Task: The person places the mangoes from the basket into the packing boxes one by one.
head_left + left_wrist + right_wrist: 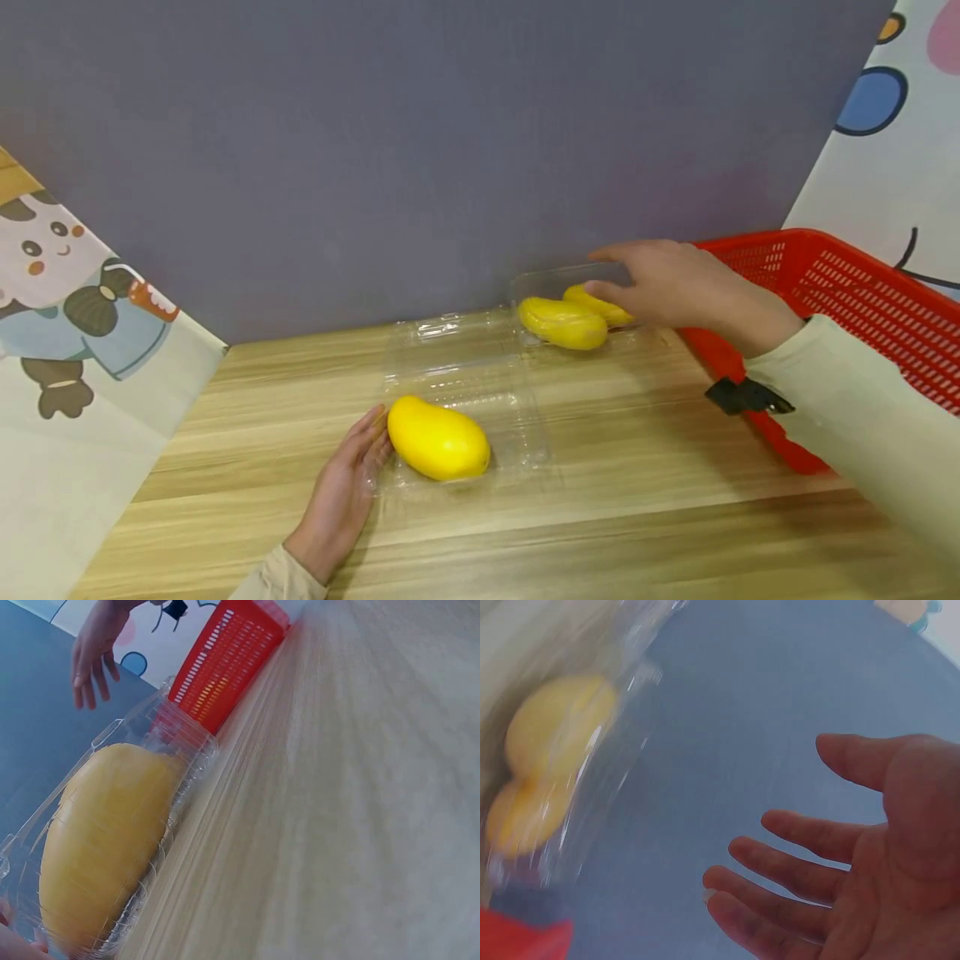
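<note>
A yellow mango (438,439) lies in the near half of a clear plastic clamshell box (517,417), whose lid is folded back toward the grey wall. My left hand (341,483) rests along the box's left side, fingers extended against it. Two more mangoes (564,323) sit in a second clear container (534,287) at the back. My right hand (667,279) is raised by that container, overlapping its right end in the head view. In the right wrist view its fingers (787,870) are spread and hold nothing.
A red perforated basket (862,258) stands on the right, under the right forearm. The grey wall (375,167) closes off the back of the wooden table (262,417). Printed cartoon panels flank both sides.
</note>
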The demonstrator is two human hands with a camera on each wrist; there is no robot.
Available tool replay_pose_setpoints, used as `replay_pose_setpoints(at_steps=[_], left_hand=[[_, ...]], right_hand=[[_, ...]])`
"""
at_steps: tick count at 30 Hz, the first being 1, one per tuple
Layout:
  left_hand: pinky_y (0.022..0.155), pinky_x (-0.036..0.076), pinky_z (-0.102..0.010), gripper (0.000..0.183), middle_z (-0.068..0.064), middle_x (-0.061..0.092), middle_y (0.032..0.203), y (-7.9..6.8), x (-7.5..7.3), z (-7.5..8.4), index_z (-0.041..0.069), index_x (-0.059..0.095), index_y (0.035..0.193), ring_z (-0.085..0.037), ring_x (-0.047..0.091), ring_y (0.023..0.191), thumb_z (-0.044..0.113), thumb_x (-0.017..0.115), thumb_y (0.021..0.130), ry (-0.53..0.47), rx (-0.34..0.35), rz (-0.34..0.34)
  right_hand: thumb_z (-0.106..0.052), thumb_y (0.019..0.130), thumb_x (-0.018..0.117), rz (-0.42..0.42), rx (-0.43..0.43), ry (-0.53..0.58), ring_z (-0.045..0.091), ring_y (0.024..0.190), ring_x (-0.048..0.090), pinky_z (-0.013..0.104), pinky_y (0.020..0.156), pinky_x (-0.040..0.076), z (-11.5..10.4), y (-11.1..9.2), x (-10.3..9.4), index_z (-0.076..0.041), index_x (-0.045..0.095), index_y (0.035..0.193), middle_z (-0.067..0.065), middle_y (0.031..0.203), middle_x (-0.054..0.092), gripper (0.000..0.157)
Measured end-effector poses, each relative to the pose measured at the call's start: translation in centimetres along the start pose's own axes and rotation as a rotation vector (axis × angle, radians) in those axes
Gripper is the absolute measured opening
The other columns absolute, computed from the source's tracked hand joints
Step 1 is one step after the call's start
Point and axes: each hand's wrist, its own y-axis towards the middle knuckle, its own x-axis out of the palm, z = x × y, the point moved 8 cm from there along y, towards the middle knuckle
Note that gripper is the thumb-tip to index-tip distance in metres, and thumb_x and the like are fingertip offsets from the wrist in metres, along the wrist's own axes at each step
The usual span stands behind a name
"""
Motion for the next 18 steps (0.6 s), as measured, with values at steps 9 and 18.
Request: replay_pose_setpoints(at_steps=[9, 18], left_hand=[[0.129, 0.007, -0.042, 0.055, -0.008, 0.010, 0.169, -0.1, -0.1, -0.1, 0.012, 0.011, 0.160, -0.025, 0.015, 0.155, 0.028, 0.024, 0.109, -0.001, -0.011, 0.018], [0.129, 0.008, -0.041, 0.058, -0.007, 0.011, 0.169, 0.2, -0.4, -0.2, 0.012, 0.011, 0.160, -0.023, 0.015, 0.155, 0.030, 0.030, 0.108, 0.003, -0.014, 0.024]], right_hand=[[-0.057, 0.099, 0.044, -0.026, 0.116, -0.131, 0.050, 0.125, 0.050, 0.072, 0.097, 0.042, 7.4, 0.5, -1.2, -0.010, 0.042, 0.150, 0.026, 0.145, 0.051, 0.069], [-0.047, 0.098, 0.052, -0.066, 0.139, -0.171, 0.056, 0.118, 0.052, 0.074, 0.089, 0.046, 13.5, 1.4, 1.2, 0.001, 0.043, 0.145, 0.035, 0.137, 0.052, 0.068]])
